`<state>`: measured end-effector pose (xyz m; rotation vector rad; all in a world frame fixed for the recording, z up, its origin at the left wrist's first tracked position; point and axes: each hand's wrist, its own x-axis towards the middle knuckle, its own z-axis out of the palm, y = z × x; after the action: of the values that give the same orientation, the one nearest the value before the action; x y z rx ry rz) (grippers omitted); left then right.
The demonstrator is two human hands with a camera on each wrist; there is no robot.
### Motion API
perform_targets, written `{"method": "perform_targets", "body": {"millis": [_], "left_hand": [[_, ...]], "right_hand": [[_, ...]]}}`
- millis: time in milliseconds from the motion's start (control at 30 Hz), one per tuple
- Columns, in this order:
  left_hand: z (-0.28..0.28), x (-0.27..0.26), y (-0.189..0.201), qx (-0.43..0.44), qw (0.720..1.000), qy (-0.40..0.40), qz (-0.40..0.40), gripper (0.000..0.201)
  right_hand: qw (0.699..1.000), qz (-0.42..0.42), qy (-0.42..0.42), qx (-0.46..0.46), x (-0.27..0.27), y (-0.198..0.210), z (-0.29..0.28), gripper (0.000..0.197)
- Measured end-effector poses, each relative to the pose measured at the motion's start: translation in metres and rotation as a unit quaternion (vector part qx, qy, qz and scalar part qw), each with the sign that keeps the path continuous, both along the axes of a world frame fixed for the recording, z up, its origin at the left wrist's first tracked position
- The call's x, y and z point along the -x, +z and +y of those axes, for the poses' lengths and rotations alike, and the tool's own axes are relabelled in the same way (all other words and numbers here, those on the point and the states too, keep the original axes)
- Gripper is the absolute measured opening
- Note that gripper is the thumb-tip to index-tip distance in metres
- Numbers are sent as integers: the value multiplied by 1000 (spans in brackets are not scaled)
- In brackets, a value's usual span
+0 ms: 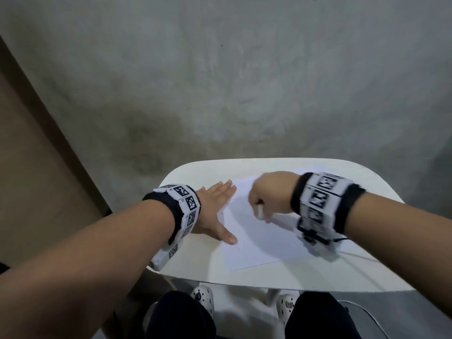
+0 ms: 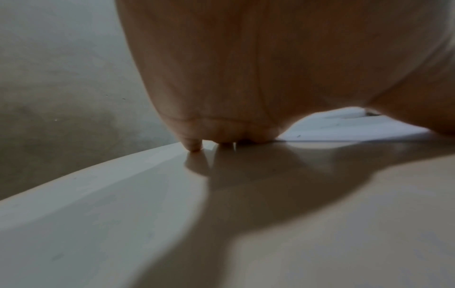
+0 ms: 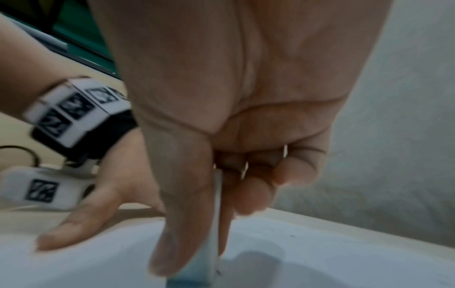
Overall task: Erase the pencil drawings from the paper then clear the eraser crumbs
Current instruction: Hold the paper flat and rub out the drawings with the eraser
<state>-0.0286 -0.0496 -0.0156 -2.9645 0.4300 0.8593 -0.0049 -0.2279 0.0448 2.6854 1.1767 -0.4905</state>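
Note:
A white sheet of paper lies on a small white table. My left hand lies flat with straight fingers, pressing the paper's left edge, thumb on its lower left part. My right hand hovers over the sheet's upper middle, fingers curled, pinching a thin white eraser with a bluish end. The right wrist view shows that eraser upright between thumb and forefinger, its tip on the paper. A tiny dark speck sits near the left hand. No pencil lines are legible.
The table's rounded edges end close behind the paper, with grey floor beyond. A brown wooden panel stands on the left. My knees and white shoes are under the table's near edge. A thin cable trails at the right wrist.

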Motion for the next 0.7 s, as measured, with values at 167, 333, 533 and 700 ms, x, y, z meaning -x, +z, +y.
{"method": "perform_targets", "body": {"millis": [167, 333, 533, 700], "left_hand": [[0, -1, -1, 1, 1000, 6, 1, 135], [-12, 10, 16, -15, 1000, 26, 9, 113], [-5, 5, 9, -1, 1000, 9, 4, 133], [-3, 5, 13, -16, 1000, -9, 4, 133]], "right_hand": [[996, 57, -27, 67, 4, 12, -18, 18], [997, 16, -19, -79, -4, 7, 39, 22], [999, 39, 25, 13, 16, 1, -1, 18], [993, 68, -52, -75, 9, 4, -25, 16]]}}
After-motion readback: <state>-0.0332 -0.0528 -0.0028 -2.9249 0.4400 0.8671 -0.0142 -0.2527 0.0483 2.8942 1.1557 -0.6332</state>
